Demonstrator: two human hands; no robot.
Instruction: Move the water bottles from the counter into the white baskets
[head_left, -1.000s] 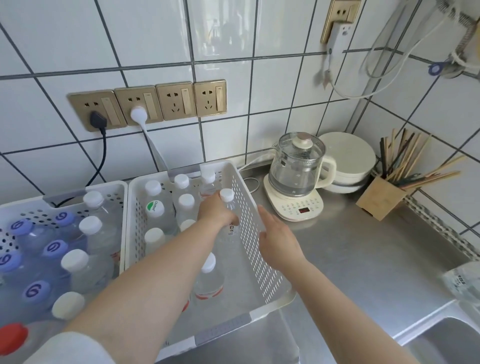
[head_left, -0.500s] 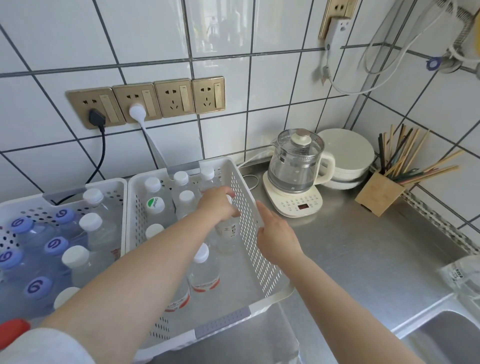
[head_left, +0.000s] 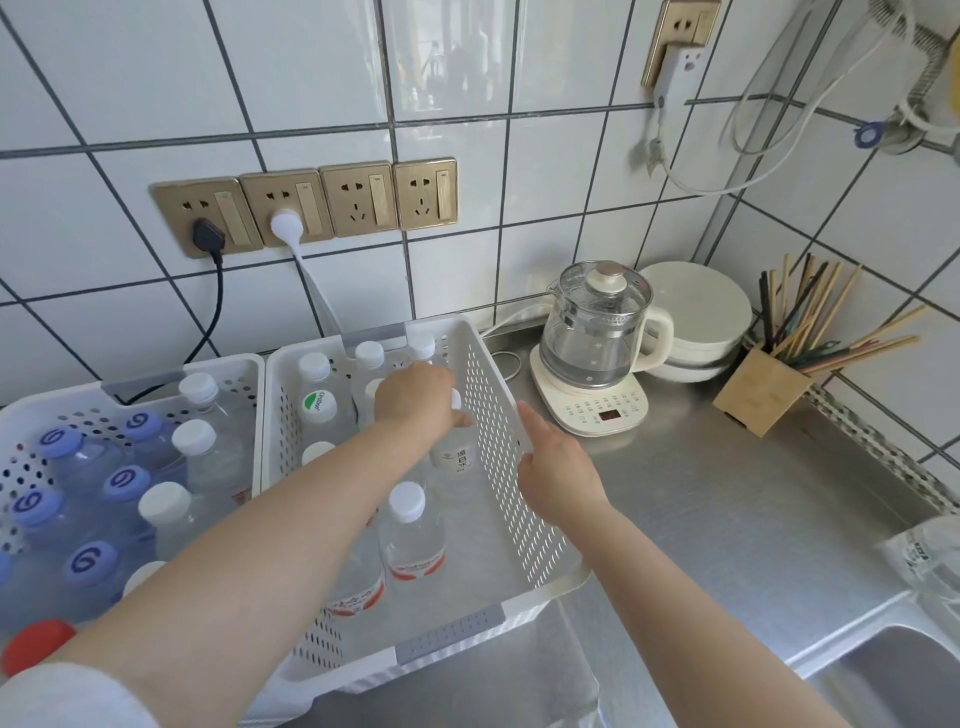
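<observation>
Clear plastic white-capped water bottle sits at 3 o'clock inside right white perforated basket, left hand clamped on its neck to seat it; right hand, fingers apart, steadies the wall.

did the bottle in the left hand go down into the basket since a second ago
Yes. The bottle under the left hand has sunk lower against the basket's perforated right wall.

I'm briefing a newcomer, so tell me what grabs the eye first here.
Two white baskets packed with capped water bottles fill the left and centre. The left hand grips a bottle inside the right-hand basket while the right hand rests at its outer wall. Beyond stands a glass kettle on the steel counter.
</observation>
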